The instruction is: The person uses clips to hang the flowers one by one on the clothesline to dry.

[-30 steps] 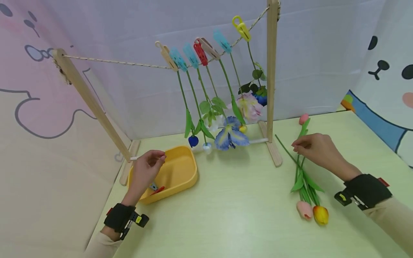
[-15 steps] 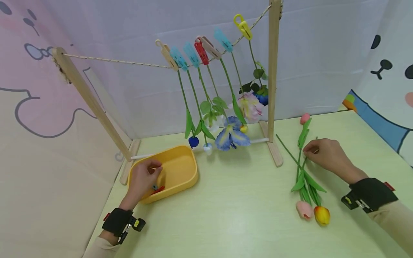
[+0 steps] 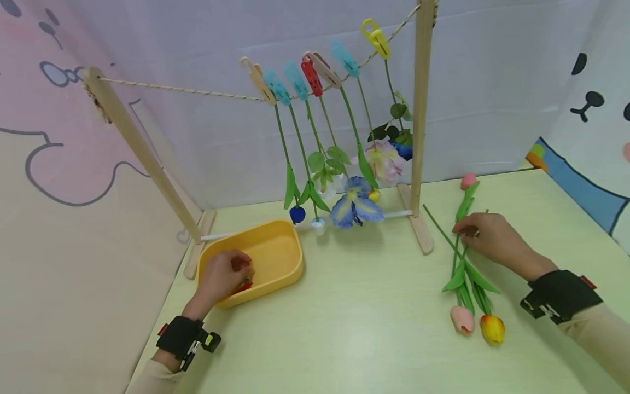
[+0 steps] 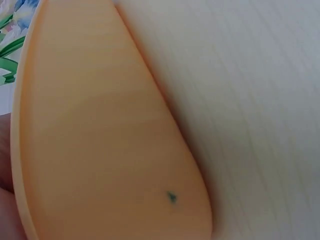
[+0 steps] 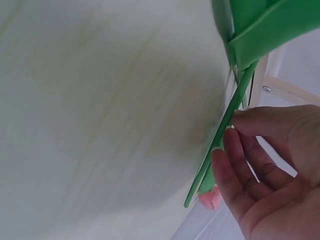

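Observation:
My left hand (image 3: 222, 276) reaches into the yellow tray (image 3: 275, 225), fingers bent down beside a red clothespin (image 3: 244, 287). A small grey-green piece shows near its fingertips; whether they pinch it is hidden. In the left wrist view, only an edge of the hand (image 4: 7, 190) shows past the tray wall (image 4: 110, 125). On the right, my right hand (image 3: 489, 236) hovers over crossed tulips. Its loosely bent fingertips touch or almost touch a green stem (image 5: 205, 167) in the right wrist view. Below lie a yellow-red tulip (image 3: 493, 329) and a pink tulip (image 3: 462, 320).
A rope (image 3: 187, 90) runs between two wooden posts (image 3: 422, 104). Several coloured clothespins (image 3: 297, 81) hold flowers head-down, among them a blue iris (image 3: 355, 205). Another pink tulip head (image 3: 468, 181) lies farther back. Printed cloth (image 3: 236, 158) stands behind the table (image 3: 344, 317).
My left hand has sunk deeper into the tray, towards the clothespins. My right hand came down to the stems, then shifted slightly left with its fingertips farther apart. The tulips stay almost in place.

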### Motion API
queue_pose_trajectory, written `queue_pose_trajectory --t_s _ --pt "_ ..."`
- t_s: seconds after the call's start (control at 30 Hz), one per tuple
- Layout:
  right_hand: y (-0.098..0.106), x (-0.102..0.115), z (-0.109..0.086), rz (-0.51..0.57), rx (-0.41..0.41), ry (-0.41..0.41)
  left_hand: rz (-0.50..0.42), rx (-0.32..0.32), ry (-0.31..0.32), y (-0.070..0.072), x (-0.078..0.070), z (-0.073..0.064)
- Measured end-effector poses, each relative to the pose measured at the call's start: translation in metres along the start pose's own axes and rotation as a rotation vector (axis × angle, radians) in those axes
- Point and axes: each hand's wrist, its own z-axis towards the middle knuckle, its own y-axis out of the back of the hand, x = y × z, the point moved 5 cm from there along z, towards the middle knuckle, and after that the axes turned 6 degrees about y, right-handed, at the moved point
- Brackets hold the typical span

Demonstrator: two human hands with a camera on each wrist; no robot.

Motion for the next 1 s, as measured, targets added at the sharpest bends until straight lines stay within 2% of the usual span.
queue_pose_trajectory --t_s 0.17,0.3,0.43,0.63,0.8,1.0 --pt "-0.002 0.004 0.002 -0.042 0.024 0.075 0.000 0.136 0.011 0.003 -0.001 0.002" --pt "-0.001 0.009 0.005 -0.088 0.030 0.141 0.018 0.215 0.043 0.010 0.001 0.002" --pt "0.001 0.015 0.007 -0.107 0.043 0.191 0.075 0.234 0.023 0.014 0.000 0.002" --pt "-0.001 0.017 0.007 -0.114 0.064 0.223 0.137 0.229 -0.010 0.011 0.001 0.000" --pt "-0.005 0.018 0.007 -0.110 0.090 0.263 0.180 0.223 -0.003 0.009 0.005 -0.003" --pt "-0.009 0.020 0.006 -0.158 0.080 0.320 0.214 0.233 0.013 0.008 0.010 -0.003"
